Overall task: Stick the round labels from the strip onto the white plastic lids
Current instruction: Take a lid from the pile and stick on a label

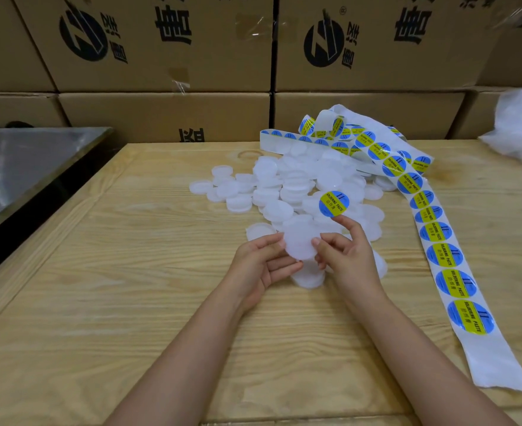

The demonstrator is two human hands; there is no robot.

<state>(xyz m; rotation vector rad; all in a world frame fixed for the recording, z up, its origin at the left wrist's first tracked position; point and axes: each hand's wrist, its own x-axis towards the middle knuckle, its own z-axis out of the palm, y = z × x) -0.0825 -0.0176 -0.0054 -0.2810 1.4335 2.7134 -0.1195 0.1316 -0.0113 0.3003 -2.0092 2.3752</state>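
Note:
A white plastic lid (299, 244) is held between both hands above the wooden table (130, 272). My left hand (262, 265) cups it from below and the left. My right hand (345, 250) touches the lid's right edge with the thumb and carries a peeled round blue-and-yellow label (334, 203) on a raised fingertip, above the lid and apart from it. A pile of bare white lids (284, 186) lies just beyond the hands. The white strip (456, 272) with several round labels runs from behind the pile down the right side.
Stacked cardboard boxes (161, 56) wall off the back of the table. A metal tray or bench (23, 167) sits at the left. A clear plastic bag (520, 127) lies at the far right. Bare wood shows on the table's left and near parts.

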